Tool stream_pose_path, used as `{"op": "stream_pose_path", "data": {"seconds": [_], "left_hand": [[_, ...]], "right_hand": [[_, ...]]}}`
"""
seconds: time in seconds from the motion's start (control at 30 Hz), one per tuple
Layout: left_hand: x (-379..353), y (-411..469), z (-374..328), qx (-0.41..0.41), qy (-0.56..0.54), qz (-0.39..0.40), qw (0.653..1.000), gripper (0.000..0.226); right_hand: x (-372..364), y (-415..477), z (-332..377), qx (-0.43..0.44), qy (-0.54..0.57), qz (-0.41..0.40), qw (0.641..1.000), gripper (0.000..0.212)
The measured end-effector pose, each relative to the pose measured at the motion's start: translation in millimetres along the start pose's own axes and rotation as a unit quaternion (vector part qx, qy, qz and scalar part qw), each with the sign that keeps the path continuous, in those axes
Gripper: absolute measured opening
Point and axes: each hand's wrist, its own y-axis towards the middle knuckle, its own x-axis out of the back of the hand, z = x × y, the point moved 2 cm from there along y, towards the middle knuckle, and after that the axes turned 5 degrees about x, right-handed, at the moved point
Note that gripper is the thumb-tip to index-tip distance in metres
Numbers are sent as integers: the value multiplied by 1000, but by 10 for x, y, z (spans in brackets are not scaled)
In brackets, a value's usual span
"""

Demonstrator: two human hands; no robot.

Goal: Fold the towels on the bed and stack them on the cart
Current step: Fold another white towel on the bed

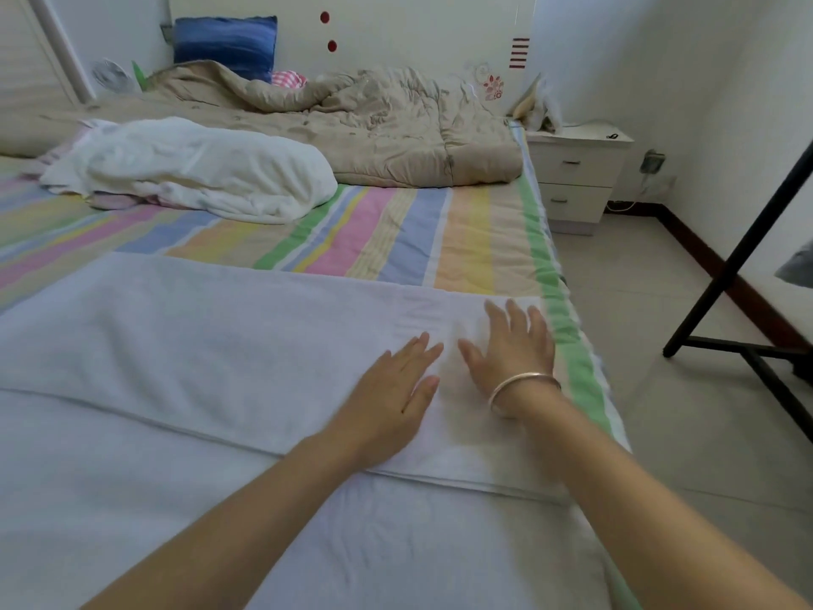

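Note:
A large white towel [198, 345] lies spread across the near part of the bed, with one layer folded over another; the fold's edge runs across the lower middle. My left hand [391, 389] lies flat on the upper layer near its right end, fingers straight. My right hand [514, 341], with a metal bangle on the wrist, presses flat on the same layer close to the towel's right edge. A heap of crumpled white towels [198, 169] sits farther up the bed on the left.
The striped bedsheet [396, 231] shows between the towels. A beige quilt [374, 121] and a blue pillow [226, 44] lie at the headboard. A white nightstand [576, 173] stands at the right, and a black metal frame [743, 257] stands on the tiled floor.

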Motion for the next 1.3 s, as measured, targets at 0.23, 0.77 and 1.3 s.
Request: {"op": "stream_pose_path", "data": {"seconds": [0.23, 0.77, 1.3], "left_hand": [[482, -963, 897, 141, 238, 23, 961, 119], [674, -2935, 874, 56, 90, 11, 994, 75], [742, -3439, 894, -35, 15, -123, 992, 39]], "right_hand": [[-234, -1035, 148, 142, -129, 192, 963, 78], [-322, -3138, 1322, 388, -35, 116, 914, 71], [-342, -3416, 1311, 450, 29, -55, 891, 31]]}}
